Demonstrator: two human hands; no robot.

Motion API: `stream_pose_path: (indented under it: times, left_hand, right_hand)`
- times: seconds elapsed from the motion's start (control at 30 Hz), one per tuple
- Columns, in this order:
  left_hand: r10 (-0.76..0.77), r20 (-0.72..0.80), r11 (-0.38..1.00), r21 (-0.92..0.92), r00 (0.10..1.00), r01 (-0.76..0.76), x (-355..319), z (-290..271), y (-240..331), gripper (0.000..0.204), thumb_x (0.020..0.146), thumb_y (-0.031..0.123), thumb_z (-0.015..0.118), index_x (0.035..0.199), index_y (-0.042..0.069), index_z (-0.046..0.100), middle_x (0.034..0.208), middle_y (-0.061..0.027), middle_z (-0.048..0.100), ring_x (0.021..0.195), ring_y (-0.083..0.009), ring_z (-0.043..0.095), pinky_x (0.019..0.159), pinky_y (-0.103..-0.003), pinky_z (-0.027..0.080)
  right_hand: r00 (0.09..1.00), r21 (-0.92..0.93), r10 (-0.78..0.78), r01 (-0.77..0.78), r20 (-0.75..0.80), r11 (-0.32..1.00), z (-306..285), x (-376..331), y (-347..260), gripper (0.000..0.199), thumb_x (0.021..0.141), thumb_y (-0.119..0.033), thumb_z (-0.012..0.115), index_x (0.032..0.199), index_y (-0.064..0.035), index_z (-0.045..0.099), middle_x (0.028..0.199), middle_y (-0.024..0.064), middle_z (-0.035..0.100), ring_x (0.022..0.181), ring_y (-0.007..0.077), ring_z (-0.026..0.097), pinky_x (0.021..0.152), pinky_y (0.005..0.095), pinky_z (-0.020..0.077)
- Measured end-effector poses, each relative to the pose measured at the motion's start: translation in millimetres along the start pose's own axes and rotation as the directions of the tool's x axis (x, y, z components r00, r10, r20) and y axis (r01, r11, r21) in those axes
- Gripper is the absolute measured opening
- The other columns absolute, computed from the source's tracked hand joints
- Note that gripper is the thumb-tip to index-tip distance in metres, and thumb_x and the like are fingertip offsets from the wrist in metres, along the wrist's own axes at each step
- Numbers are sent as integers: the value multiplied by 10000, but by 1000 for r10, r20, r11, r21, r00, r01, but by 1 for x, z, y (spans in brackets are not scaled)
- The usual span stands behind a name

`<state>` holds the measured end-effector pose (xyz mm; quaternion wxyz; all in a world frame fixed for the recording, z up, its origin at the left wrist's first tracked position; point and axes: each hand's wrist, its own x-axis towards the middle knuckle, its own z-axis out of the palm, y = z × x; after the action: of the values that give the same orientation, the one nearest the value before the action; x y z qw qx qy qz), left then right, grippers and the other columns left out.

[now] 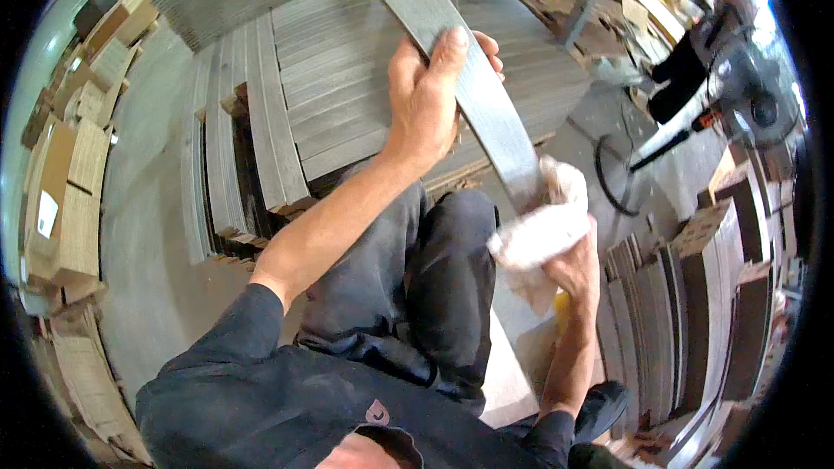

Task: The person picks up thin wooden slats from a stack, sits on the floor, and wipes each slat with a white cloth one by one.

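Note:
A long grey board [491, 117] slants across the middle, from the top edge down toward my right side. My left hand [426, 91] is closed around it partway along, thumb on the upper face and fingertips showing at the far edge. Lower down, my right hand [575, 265] grips a crumpled white cloth [547, 224] that lies against the near end of the board. The cloth hides that end and most of my right fingers. Beneath and beyond the board lies a broad stack of similar grey boards [334, 78].
Cardboard boxes [61, 200] line the left side. Upright stacks of boards [686, 295] stand close on my right. Farther right are a dark round machine [760, 108] and a looped black hose [604, 182] on the grey floor. A metal post [586, 0] rises behind the stack.

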<state>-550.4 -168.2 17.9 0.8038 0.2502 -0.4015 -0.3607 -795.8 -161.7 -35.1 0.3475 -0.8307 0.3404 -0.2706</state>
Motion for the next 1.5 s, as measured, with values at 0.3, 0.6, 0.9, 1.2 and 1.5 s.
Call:
stream_pose_path:
  times: [0.3, 0.6, 0.9, 1.2, 1.5]
  left_hand:
    - [273, -117, 887, 416, 955, -202, 13, -16, -43, 530, 703, 121, 776, 1152, -7, 526, 1007, -80, 632, 858, -181, 615, 773, -309, 515]
    - [-62, -113, 546, 828, 992, 128, 88, -62, -62, 443, 541, 184, 738, 895, -40, 594, 843, -178, 677, 758, -263, 655, 698, -372, 526]
    - [-156, -269, 115, 951, 950, 288, 145, -83, -117, 523, 529, 290, 763, 877, -83, 650, 916, -237, 678, 859, -310, 676, 773, -385, 536]
    - [-169, -237, -136, 967, 957, 215, 153, -88, -128, 501, 591, 277, 705, 936, -86, 677, 982, -253, 681, 1011, -318, 650, 914, -375, 499]
    - [-367, -219, -241, 961, 904, 134, 154, -71, -140, 578, 730, 391, 704, 1092, -56, 645, 1107, -258, 633, 1023, -342, 641, 877, -417, 531]
  right_hand:
    - [941, 267, 92, -2, -327, 964, 70, 15, -56, 407, 735, -102, 740, 1099, 44, 634, 1058, 117, 677, 992, 191, 626, 888, 360, 479]
    - [936, 396, 90, 55, -340, 917, 102, 46, -12, 335, 750, -128, 758, 1020, 28, 633, 845, 78, 691, 774, 158, 663, 735, 293, 532]
    - [964, 404, 96, 13, -249, 915, 106, 40, 2, 358, 688, -105, 794, 980, 26, 635, 837, 74, 690, 749, 144, 655, 709, 299, 530]
    - [970, 369, 21, 72, -240, 927, 107, 46, -1, 418, 684, -168, 811, 1007, 14, 617, 841, 98, 693, 751, 205, 685, 722, 320, 540]
    - [978, 302, 49, 15, -202, 953, 105, 41, 14, 407, 725, -196, 776, 1062, -6, 649, 980, 146, 704, 902, 234, 694, 825, 347, 542]
